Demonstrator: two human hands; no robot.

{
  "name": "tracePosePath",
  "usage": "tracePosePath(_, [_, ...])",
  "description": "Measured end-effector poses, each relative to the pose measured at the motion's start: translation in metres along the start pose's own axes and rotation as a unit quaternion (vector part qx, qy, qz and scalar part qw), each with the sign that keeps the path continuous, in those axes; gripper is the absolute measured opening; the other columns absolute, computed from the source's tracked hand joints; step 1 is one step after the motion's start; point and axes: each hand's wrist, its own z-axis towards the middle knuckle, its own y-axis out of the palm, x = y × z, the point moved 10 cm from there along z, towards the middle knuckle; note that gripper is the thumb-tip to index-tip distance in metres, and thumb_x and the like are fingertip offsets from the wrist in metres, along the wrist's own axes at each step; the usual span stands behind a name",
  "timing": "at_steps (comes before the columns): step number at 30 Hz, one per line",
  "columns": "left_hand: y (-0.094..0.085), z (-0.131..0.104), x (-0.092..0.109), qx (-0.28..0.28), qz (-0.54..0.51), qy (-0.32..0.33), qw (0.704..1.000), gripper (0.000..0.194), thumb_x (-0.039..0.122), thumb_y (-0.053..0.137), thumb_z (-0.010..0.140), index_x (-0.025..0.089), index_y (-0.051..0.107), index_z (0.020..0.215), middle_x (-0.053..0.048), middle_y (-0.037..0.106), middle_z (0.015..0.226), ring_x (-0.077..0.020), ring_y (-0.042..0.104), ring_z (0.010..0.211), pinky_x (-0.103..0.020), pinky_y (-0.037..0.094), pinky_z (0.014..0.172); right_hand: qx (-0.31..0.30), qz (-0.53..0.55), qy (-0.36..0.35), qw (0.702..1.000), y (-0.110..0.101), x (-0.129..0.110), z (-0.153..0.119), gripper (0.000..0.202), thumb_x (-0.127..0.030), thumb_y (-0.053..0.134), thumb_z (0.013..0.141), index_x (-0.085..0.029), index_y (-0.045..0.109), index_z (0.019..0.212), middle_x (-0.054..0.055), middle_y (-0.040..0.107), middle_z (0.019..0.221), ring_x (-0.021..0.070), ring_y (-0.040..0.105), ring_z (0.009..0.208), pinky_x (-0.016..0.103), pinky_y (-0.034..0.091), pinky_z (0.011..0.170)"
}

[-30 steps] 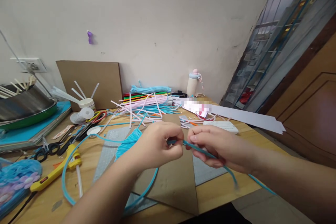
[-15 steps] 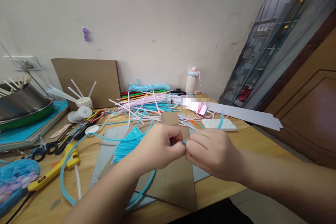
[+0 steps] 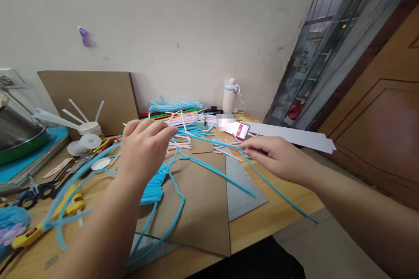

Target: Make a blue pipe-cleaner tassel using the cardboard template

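A long blue pipe cleaner (image 3: 209,140) runs between my two hands above the table. My left hand (image 3: 145,146) is closed on it, and a blurred length loops down on the left. My right hand (image 3: 273,157) pinches it between thumb and fingers, with a free length trailing down to the right. Beneath lies a woven blue pipe cleaner piece (image 3: 153,189), partly behind my left wrist, with loose strands curving over the brown cardboard (image 3: 203,213). A folded blue strand (image 3: 219,173) rests on the cardboard.
Behind the hands are piled pipe cleaners (image 3: 176,106), a phone (image 3: 240,130) and a bottle (image 3: 230,96). To the left are a yellow glue gun (image 3: 32,234), scissors (image 3: 36,192), a white cup (image 3: 90,128) and a metal pot (image 3: 16,128). White strips (image 3: 291,135) lie at the right.
My hands have moved apart from their meeting point, left hand up and left, with the blue strand now stretched between them. The view has shifted right. The pinned-looking folded strand is now uncovered.
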Motion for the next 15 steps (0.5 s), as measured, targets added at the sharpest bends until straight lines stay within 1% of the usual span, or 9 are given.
tracePosePath(2, [-0.004,0.006,-0.007,0.040,0.027,-0.022,0.999,0.020,0.016,0.053,0.083,0.028,0.065,0.093,-0.003,0.068,0.094,-0.0229,0.056,0.092,-0.040,0.031,0.085,-0.033,0.192,0.091,0.977,0.030,0.020,0.006,0.018,-0.032,0.054,0.083,-0.018,0.064,0.089,0.000,0.055,0.064,0.0098,0.047,0.053,0.022,0.032,0.048])
tracePosePath(3, [-0.009,0.007,-0.008,0.064,0.034,-0.043,0.996,0.023,0.016,0.053,0.083,0.027,0.064,0.099,-0.005,0.066,0.103,-0.0248,0.055,0.099,-0.042,0.030,0.088,-0.068,0.308,0.142,0.938,0.052,0.027,0.009,0.019,-0.033,0.053,0.084,-0.017,0.061,0.089,-0.003,0.048,0.058,0.0063,0.036,0.043,0.020,0.024,0.042])
tracePosePath(5, [-0.018,0.008,0.006,0.083,0.012,-0.062,0.995,0.033,0.016,0.053,0.082,0.024,0.059,0.114,-0.010,0.059,0.118,-0.0271,0.050,0.109,-0.043,0.030,0.091,-0.109,0.509,0.203,0.830,0.089,0.026,0.015,0.017,-0.031,0.054,0.083,-0.016,0.057,0.090,-0.006,0.043,0.059,0.0021,0.022,0.038,0.017,0.014,0.038])
tracePosePath(7, [-0.019,0.004,0.050,0.051,-0.074,0.019,0.996,0.032,0.015,0.051,0.084,0.023,0.058,0.114,-0.008,0.060,0.113,-0.0227,0.053,0.102,-0.039,0.036,0.088,-0.135,0.639,0.229,0.721,0.115,0.016,0.023,0.013,-0.027,0.054,0.084,-0.016,0.055,0.089,-0.006,0.043,0.061,0.0015,0.023,0.039,0.015,0.016,0.038])
tracePosePath(9, [-0.011,-0.015,0.116,-0.051,-0.182,0.176,0.966,0.029,0.017,0.046,0.087,0.021,0.058,0.113,-0.006,0.061,0.109,-0.0181,0.054,0.096,-0.033,0.041,0.083,-0.167,0.711,0.262,0.630,0.136,0.005,0.025,0.009,-0.022,0.051,0.086,-0.014,0.054,0.088,-0.005,0.044,0.060,0.0014,0.026,0.040,0.013,0.020,0.037])
tracePosePath(11, [-0.005,-0.035,0.152,-0.095,-0.190,0.213,0.954,0.025,0.018,0.049,0.087,0.019,0.059,0.109,-0.002,0.063,0.102,-0.0150,0.056,0.086,-0.029,0.045,0.078,-0.203,0.750,0.287,0.561,0.152,-0.008,0.022,0.008,-0.019,0.047,0.088,-0.013,0.053,0.088,-0.005,0.043,0.060,0.0008,0.027,0.040,0.012,0.023,0.037])
tracePosePath(13, [0.007,-0.049,0.165,-0.144,-0.211,0.185,0.949,0.019,0.016,0.048,0.087,0.015,0.060,0.102,-0.002,0.063,0.091,-0.0133,0.055,0.073,-0.029,0.046,0.072,-0.223,0.762,0.291,0.534,0.162,-0.017,0.017,0.009,-0.017,0.046,0.089,-0.012,0.053,0.088,-0.005,0.044,0.062,0.0000,0.029,0.040,0.011,0.024,0.038])
tracePosePath(14, [0.011,-0.054,0.165,-0.151,-0.222,0.158,0.950,0.018,0.016,0.046,0.088,0.014,0.060,0.099,-0.002,0.063,0.087,-0.0129,0.055,0.072,-0.028,0.047,0.070,-0.226,0.755,0.286,0.545,0.164,-0.018,0.014,0.010,-0.017,0.046,0.089,-0.012,0.054,0.089,-0.004,0.045,0.063,0.0001,0.032,0.041,0.011,0.027,0.039])
tracePosePath(15, [0.013,-0.059,0.165,-0.157,-0.233,0.143,0.949,0.019,0.016,0.044,0.089,0.015,0.060,0.099,-0.003,0.063,0.085,-0.0132,0.056,0.073,-0.028,0.047,0.069,-0.229,0.736,0.275,0.574,0.166,-0.017,0.012,0.012,-0.019,0.046,0.089,-0.012,0.055,0.091,-0.003,0.048,0.066,0.0009,0.038,0.044,0.012,0.032,0.043])
